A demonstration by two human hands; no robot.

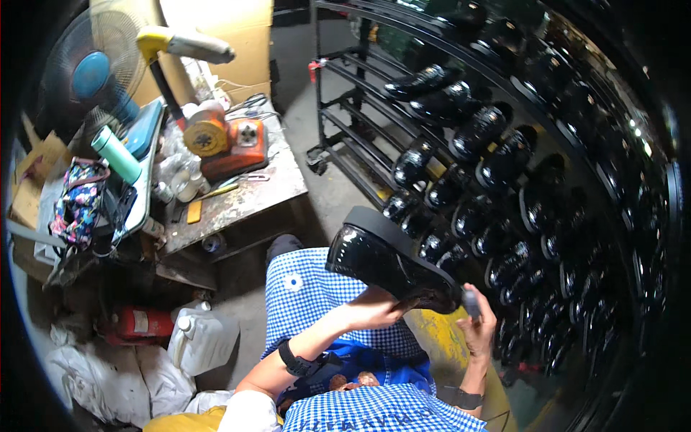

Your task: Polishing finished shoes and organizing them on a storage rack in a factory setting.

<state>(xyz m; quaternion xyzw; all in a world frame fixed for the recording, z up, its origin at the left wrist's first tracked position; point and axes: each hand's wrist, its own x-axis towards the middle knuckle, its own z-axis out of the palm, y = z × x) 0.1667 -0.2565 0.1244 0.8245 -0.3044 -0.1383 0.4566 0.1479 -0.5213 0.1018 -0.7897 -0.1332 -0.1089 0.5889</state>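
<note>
glossy black shoe point(385, 261) in hands point(374, 311)

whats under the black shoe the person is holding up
Under the glossy black shoe the left hand supports it; below lies a blue checked apron. The hand hides part of the underside. The right hand grips a small tool.

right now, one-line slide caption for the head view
Left hand holds a glossy black shoe; right hand grips a small tool beside a shoe rack.

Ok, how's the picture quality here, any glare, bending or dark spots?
Head view: strong fisheye bending, so the shoe rack curves and the corners go black; bright glare spots on the glossy black shoe in the left hand; the right hand is slightly blurred; the workbench is evenly lit.
</note>
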